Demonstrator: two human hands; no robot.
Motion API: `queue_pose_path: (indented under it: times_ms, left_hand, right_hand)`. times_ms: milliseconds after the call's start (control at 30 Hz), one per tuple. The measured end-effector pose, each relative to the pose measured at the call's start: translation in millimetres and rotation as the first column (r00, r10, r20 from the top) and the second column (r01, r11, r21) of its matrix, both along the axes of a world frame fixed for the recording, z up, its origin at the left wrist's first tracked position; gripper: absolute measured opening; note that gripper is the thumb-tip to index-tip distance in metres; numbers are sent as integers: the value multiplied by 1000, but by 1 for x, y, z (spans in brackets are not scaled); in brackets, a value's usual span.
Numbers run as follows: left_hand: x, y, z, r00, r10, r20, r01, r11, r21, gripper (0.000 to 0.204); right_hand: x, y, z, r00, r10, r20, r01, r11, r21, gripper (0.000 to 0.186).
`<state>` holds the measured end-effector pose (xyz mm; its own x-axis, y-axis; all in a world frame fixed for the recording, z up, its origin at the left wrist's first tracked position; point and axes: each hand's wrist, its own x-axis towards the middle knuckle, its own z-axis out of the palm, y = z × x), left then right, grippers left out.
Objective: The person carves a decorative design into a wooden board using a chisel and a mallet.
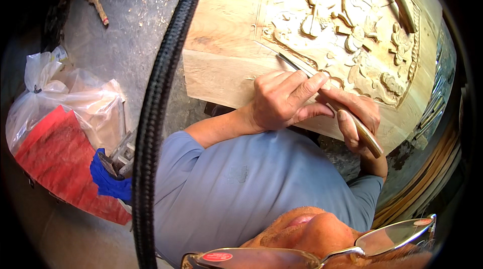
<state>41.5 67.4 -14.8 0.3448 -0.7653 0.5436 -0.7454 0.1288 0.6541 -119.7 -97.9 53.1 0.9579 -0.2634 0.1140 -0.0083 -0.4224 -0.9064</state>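
A wood-carving chisel (pixel 353 118) lies slantwise across the near part of a pale wooden panel (pixel 226 75) carved in relief. My right hand (pixel 363 113) is wrapped round its wooden handle, whose butt end points down toward my body. Farther forward, my left hand (pixel 282 95) pinches the metal shank, with its wrist close to the panel's near edge. The steel blade (pixel 291 62) reaches past my left fingers to the far left, its tip at the flat border beside the carved figures (pixel 354 40).
A black braided cable (pixel 156 103) crosses the view at left. Beyond it are a wooden-handled tool (pixel 96 5), a clear plastic bag (pixel 43 80), a red sheet (pixel 65 158) and blue cloth (pixel 108 181). Several slim tools (pixel 436 100) lie right of the panel.
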Motion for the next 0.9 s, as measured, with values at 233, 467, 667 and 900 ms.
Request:
queue_pose_path:
  times_ms: [233,467,667,900]
  left_hand:
    - [2,5,8,996,-38,-85,42,998,46,70]
    - [4,4,0,987,31,-157,-33,999,-14,67]
    - [5,4,3,982,11,-188,-15,1000,-24,63]
    - [4,1,0,958,39,-286,-55,997,-49,55]
  right_hand:
    - [3,1,17,998,11,-69,-16,997,-70,40]
    - [18,6,1,999,-6,34,8,998,-66,41]
    - [17,9,18,1000,-11,-11,10,996,-94,43]
    - [21,6,8,1000,15,18,-13,995,-97,43]
